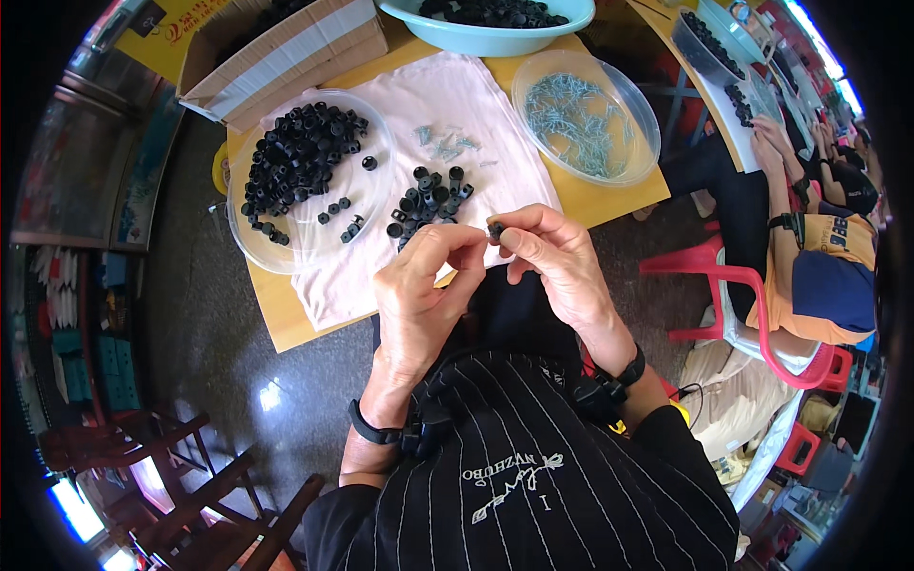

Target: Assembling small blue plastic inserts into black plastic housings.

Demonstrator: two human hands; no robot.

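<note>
Above the near edge of the table, my two hands meet fingertip to fingertip. My right hand (pixel 557 262) pinches a small black plastic part (pixel 495 231) between thumb and fingers. My left hand (pixel 428 276) is closed in a pinch right beside that part; what it holds, if anything, is too small to name. Just beyond my fingers, a cluster of black plastic parts (pixel 428 200) lies on a pale pink cloth (pixel 476 105). Farther back on the cloth are several thin metal pins (pixel 446 143).
A clear round tray (pixel 319 252) heaped with black parts is at left, a clear tub (pixel 628 157) of metal pins at right. Behind stand a cardboard box (pixel 286 71) and a light-blue basin (pixel 486 36). A person (pixel 809 257) works at another table, near a red chair (pixel 724 271).
</note>
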